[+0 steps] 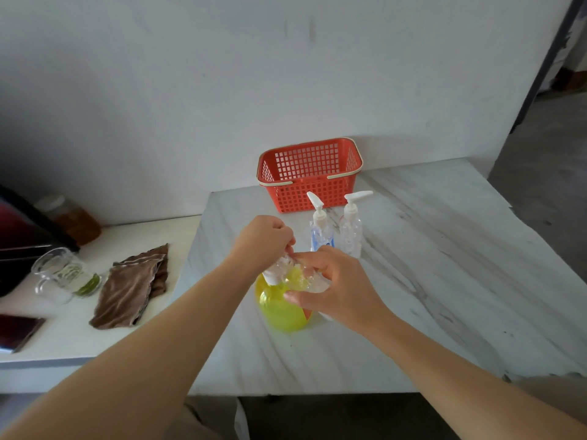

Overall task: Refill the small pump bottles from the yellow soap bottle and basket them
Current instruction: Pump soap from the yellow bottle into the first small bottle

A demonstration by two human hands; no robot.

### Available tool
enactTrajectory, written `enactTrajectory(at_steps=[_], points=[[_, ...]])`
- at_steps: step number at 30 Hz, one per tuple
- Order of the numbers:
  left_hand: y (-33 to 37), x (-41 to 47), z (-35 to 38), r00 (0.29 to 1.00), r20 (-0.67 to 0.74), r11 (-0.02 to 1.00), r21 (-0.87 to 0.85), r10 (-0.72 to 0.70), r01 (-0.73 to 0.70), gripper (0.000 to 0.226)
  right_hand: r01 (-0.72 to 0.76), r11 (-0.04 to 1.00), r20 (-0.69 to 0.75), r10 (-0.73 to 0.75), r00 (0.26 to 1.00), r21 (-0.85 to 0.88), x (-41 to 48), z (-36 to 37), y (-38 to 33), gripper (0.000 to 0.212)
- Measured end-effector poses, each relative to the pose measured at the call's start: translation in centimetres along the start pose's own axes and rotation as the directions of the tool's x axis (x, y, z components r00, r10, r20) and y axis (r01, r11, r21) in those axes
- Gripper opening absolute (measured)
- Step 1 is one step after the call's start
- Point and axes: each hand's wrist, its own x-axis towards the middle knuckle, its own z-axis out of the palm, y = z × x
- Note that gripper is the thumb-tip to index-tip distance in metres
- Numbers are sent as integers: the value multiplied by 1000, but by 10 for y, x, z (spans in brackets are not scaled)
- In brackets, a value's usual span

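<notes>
White wall stands behind a pale marble table with grey streaks. Over the near middle of the table the two hands meet. The left hand has its fingers curled tight, and the fingertips pinch a white top of a small clear bottle. The right hand holds this small clear bottle from the side, thumb below and fingers curled around it; the bottle lies tilted between both hands. If the white top is loose or tight, I cannot tell.

Directly under the fingers stands the yellow bottle, on the table, partly hidden by the right hand. Just beyond the right fingers stand two more bottles with white pumps, upright and side by side: a blue-label bottle and a plain bottle. Behind them, farther from the fingers and against the wall, sits a red basket with cream handles.

Far to the left of the left fingers, on a lower white counter, lie a brown cloth, a glass jug and a jar with amber content.
</notes>
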Motion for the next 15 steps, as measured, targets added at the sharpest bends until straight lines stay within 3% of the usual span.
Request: enactTrajectory(at_steps=[15], points=[[-7,2,9,999,-23,999,-16,-31,31,25,-48,996,31,46,998,74,-3,3,9,53]])
